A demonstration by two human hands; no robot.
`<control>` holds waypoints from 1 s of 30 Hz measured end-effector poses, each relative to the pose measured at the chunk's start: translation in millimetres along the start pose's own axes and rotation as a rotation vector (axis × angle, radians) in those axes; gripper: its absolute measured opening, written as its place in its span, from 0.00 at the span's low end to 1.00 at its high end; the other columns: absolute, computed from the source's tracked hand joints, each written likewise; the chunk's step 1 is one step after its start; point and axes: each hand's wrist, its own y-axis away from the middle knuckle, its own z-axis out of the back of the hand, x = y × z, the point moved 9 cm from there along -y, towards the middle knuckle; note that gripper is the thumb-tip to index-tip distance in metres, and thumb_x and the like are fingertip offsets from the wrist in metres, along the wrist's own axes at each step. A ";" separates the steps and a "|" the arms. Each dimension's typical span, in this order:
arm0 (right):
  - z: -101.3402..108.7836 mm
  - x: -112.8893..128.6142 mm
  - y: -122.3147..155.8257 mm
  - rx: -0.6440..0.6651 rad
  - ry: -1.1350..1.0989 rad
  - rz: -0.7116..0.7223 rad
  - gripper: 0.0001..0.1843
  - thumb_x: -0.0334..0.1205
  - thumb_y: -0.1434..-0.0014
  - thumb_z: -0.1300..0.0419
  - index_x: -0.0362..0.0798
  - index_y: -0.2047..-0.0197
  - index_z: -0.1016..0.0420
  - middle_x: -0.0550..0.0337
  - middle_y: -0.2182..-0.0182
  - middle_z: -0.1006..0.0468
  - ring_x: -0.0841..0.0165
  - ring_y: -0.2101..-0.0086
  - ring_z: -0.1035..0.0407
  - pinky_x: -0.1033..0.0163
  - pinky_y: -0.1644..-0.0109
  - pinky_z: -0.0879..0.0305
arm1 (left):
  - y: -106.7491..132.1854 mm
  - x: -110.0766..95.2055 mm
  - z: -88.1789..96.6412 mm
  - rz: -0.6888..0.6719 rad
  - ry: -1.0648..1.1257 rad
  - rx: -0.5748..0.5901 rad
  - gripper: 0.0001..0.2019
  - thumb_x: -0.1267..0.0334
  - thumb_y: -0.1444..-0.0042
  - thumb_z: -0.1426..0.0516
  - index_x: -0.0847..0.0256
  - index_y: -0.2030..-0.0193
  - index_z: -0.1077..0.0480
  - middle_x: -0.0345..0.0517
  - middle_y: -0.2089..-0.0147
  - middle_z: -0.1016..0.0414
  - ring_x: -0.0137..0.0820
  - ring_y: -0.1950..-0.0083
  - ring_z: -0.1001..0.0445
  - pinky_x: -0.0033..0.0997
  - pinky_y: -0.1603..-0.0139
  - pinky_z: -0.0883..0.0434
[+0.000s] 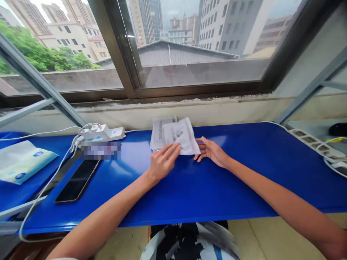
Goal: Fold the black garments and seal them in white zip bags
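Note:
A small white printed leaflet lies on a blue table near the far edge, partly over a second white booklet with dark lettering. My left hand rests with fingers stretched out, the fingertips touching the leaflet's near left corner. At the leaflet's near right corner, my right hand lies with fingers extended and slightly apart, touching its edge. Neither hand lifts anything.
A black phone lies left of my hands, with a white power strip and white cables behind it. A pack of wipes sits far left. Another power strip lies far right. A window wall runs behind the table.

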 end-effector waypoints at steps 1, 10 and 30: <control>4.6 -0.9 -2.6 -0.008 -0.050 -0.025 0.31 0.66 0.34 0.49 0.48 0.46 0.28 0.48 0.59 0.16 0.58 0.64 0.20 0.54 0.61 0.23 | 1.0 -18.6 -5.1 -0.062 0.056 0.041 0.18 0.69 0.31 0.49 0.55 0.40 0.25 0.50 0.39 0.22 0.40 0.42 0.20 0.36 0.52 0.22; 3.9 9.2 5.3 0.003 0.157 -0.054 0.27 0.62 0.43 0.33 0.43 0.62 0.23 0.54 0.68 0.19 0.66 0.70 0.27 0.64 0.69 0.30 | -13.1 8.3 3.4 0.413 0.620 -0.145 0.12 0.58 0.34 0.42 0.59 0.49 0.23 0.52 0.48 0.19 0.38 0.47 0.22 0.42 0.45 0.24; -54.1 36.1 33.3 0.096 0.604 0.208 0.22 0.60 0.29 0.51 0.49 0.63 0.37 0.67 0.74 0.38 0.72 0.73 0.44 0.65 0.69 0.47 | 10.1 4.9 -58.3 0.847 1.380 0.404 0.16 0.49 0.42 0.34 0.63 0.62 0.24 0.45 0.70 0.20 0.29 0.72 0.25 0.28 0.72 0.29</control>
